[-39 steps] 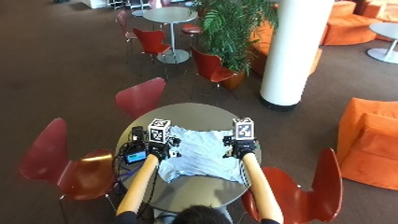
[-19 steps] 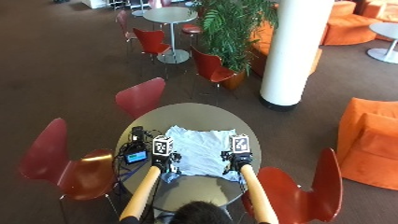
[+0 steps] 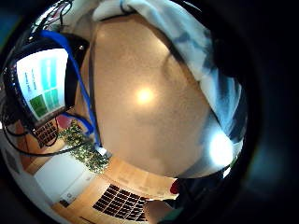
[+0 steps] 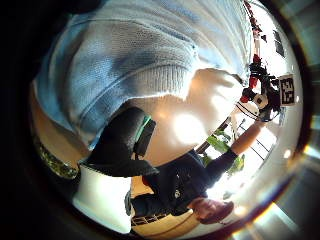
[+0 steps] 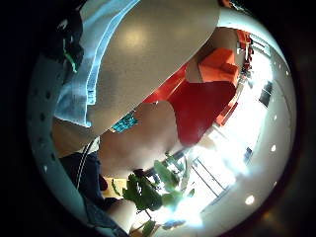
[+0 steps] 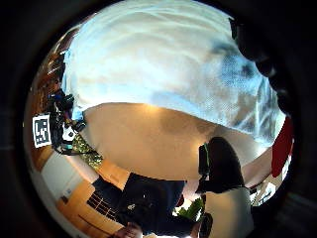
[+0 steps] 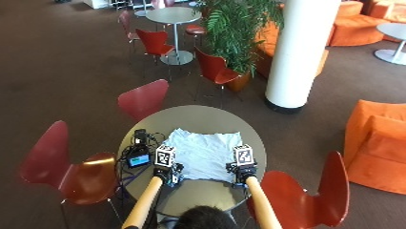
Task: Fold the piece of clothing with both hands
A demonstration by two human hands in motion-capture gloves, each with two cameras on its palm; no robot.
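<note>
A pale blue knitted garment is spread flat on the round grey-topped desk, its near hem toward the person. The left hand is placed at the near left corner of the cloth and the right hand at the near right corner, the two held well apart. In the left thumb side palm view the ribbed hem is seen gathered close to the palm beside a black gloved thumb; in the right thumb side palm view the cloth is draped over the fingers. Each hand is therefore judged to be pinching its corner of the hem.

Compared with a second ago, both hands have been drawn back from the middle of the garment's sides to its near edge, and the cloth looks flatter and squarer than it did. This is read as smoothing being finished and the first fold being set up: the near hem would next be lifted and carried over toward the far edge.

A small device with a lit screen and its tangle of cables lies on the desk just left of the garment.
</note>
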